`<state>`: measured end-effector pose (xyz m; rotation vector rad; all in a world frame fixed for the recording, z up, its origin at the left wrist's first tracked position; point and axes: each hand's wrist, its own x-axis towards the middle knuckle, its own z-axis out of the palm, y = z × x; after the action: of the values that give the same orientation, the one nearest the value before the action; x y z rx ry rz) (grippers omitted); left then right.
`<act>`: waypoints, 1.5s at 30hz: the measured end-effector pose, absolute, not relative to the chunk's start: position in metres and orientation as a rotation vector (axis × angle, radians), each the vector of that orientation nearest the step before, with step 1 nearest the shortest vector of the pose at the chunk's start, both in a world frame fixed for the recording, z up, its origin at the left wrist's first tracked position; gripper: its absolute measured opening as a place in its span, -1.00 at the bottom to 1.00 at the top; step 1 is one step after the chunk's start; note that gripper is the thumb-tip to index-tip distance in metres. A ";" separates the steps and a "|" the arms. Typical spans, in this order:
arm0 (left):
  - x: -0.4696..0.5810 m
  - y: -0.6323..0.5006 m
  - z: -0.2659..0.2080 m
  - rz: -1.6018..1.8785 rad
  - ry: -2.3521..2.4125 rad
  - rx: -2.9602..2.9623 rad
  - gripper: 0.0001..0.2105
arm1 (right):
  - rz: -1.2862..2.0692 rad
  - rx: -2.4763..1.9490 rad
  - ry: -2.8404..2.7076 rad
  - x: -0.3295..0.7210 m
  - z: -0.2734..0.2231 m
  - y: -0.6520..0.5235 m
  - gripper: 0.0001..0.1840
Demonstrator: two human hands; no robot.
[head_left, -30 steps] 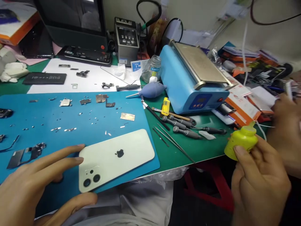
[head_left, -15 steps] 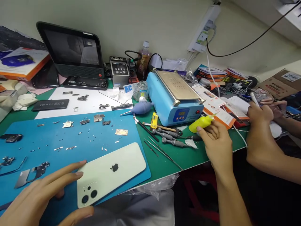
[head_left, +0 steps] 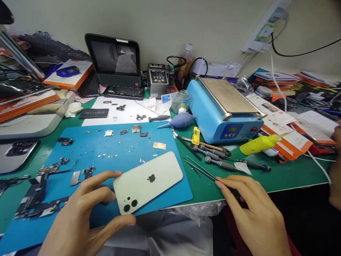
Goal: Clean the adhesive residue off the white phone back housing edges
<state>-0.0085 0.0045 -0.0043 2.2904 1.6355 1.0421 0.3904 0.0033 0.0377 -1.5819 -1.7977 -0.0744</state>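
A pale green smartphone [head_left: 157, 181] lies back up at the front of the blue mat [head_left: 183, 192], its two-lens camera toward me. My left hand [head_left: 87, 209] spans the camera end, index fingertip at the top left corner and thumb along the near edge. My right hand [head_left: 250, 209] pinches the rear end of slim metal tweezers [head_left: 201, 169] between thumb and fingertips. The tweezers' tips point away to the left over the green table. A thin dark blade-like tool [head_left: 195, 171] lies beside them. A yellow squeeze bottle [head_left: 258, 144] rests on its side beyond my right hand.
Small screws and phone parts [head_left: 112, 155] are spread over the mat. Grey screwdrivers [head_left: 220, 163], a blue air blower [head_left: 182, 120] and a blue heating plate machine [head_left: 226, 113] stand or lie at the back right. Part of another person's arm [head_left: 335, 170] shows at the right edge.
My right hand has let go of the yellow bottle, moved left and closed on the tweezers. My left hand stays at the phone. The view has swung left.
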 end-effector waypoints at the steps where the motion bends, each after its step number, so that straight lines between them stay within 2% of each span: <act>1: -0.009 0.005 -0.004 1.069 1.587 2.294 -0.57 | -0.058 -1.607 -1.752 0.391 0.038 0.003 -0.72; 6: -0.001 0.001 -0.004 1.268 1.509 2.233 -0.66 | 0.133 -1.679 -1.390 0.397 0.042 0.008 -0.66; 12: 0.016 -0.007 0.005 1.282 1.536 2.186 -0.77 | 0.335 -1.468 -0.976 0.402 0.052 0.029 -0.49; 15: 0.015 -0.008 0.004 1.241 1.579 2.201 -0.78 | 0.308 -1.404 -0.959 0.397 0.057 0.037 -0.56; 18: 0.012 -0.007 0.001 1.200 1.603 2.206 -0.69 | 0.249 -1.424 -1.066 0.383 0.057 0.042 -0.68; 21: 0.010 -0.007 -0.002 1.143 1.624 2.204 -0.62 | 0.187 -1.504 -1.254 0.370 0.051 0.046 -0.67; 27: 0.011 -0.005 0.005 1.079 1.644 2.228 -0.62 | 0.023 -1.562 -1.353 0.367 0.037 0.047 -0.72; 30: 0.012 -0.003 0.009 1.060 1.634 2.255 -0.62 | 0.158 -1.481 -1.248 0.360 0.036 0.042 -0.68; 34: 0.011 0.002 0.013 1.053 1.607 2.323 -0.60 | 0.345 -1.358 -1.152 0.329 0.041 0.025 -0.75; 45: 0.009 0.005 0.019 0.953 1.587 2.280 -0.51 | 0.588 -1.246 -1.335 0.263 0.026 -0.016 -0.85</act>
<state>0.0092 0.0051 0.0194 2.2800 1.5870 0.9530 0.2635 -0.0155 0.0263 -1.2460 -1.3349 0.5875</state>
